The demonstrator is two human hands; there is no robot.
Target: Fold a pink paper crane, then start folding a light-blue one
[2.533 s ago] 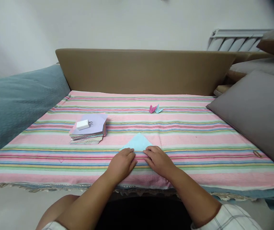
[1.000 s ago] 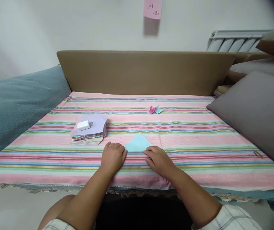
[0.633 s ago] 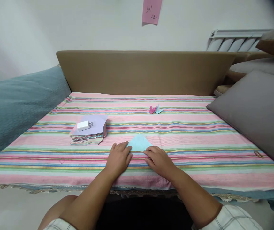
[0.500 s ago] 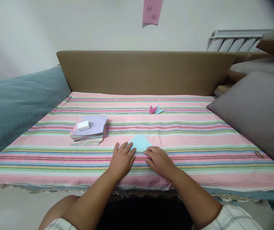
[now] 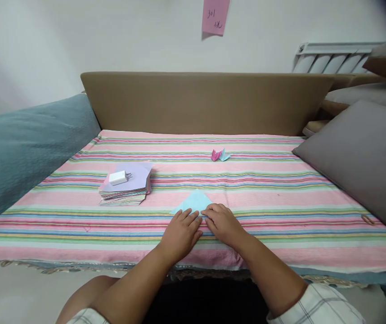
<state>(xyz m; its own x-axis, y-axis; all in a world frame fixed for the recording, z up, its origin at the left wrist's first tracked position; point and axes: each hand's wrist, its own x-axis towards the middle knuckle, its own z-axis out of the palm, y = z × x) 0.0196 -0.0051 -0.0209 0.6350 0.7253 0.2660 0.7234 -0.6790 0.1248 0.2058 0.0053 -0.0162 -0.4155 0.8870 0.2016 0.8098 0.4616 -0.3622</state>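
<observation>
A light blue paper (image 5: 195,199), folded to a triangle with its point away from me, lies flat on the striped cloth (image 5: 260,198). My left hand (image 5: 181,231) rests with fingers spread on the paper's near edge, left of the middle. Beside it, my right hand (image 5: 222,222) presses its fingertips on the near edge at the right, thumb apart from the fingers, and covers the right corner. The fingertips of both hands almost meet.
A stack of coloured paper (image 5: 135,177) with a white charger (image 5: 118,177) on top stands at the left. Behind the hands lies a small pink and blue folded paper (image 5: 220,155). A brown ring-like item (image 5: 367,219) lies near the grey pillow (image 5: 358,157).
My left hand has slid right and toward me, uncovering the paper's left corner. The fingers of my right hand have shifted slightly on the paper.
</observation>
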